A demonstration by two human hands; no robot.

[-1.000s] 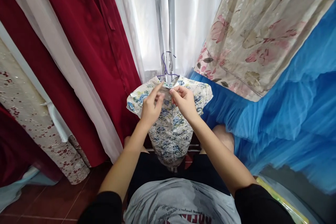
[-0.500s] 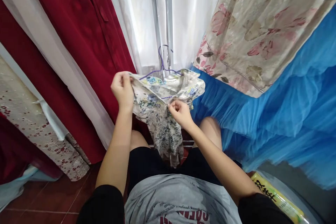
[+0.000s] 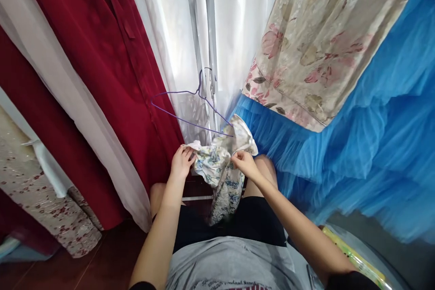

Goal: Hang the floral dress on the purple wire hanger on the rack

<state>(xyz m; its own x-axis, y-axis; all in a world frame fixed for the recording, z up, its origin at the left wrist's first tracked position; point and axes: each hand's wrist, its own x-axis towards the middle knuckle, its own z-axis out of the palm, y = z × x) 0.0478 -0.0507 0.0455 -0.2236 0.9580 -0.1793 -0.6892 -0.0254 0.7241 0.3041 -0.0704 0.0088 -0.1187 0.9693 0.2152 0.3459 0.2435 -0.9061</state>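
Observation:
A small white garment with blue flowers (image 3: pixel 220 176) hangs crumpled between my two hands, above my knees. My left hand (image 3: pixel 181 163) is closed on its left edge. My right hand (image 3: pixel 244 163) pinches the cloth on the right side. One corner of the garment still hangs on the right tip of a thin purple wire hanger (image 3: pixel 190 106). The hanger hooks on a metal pole (image 3: pixel 204 45) in front of me, its left arm bare and tilted up.
Dark red fabric (image 3: pixel 102 63) and white sheer cloth hang at the left. A floral beige fabric (image 3: pixel 322 41) and blue tulle (image 3: pixel 374 145) fill the right. A rolled patterned fabric (image 3: pixel 50 208) leans at lower left. The floor is reddish tile.
The garment was spread on the hanger with both hands at its collar. It has since been pulled down off the left arm of the hanger, and both hands dropped lower with it.

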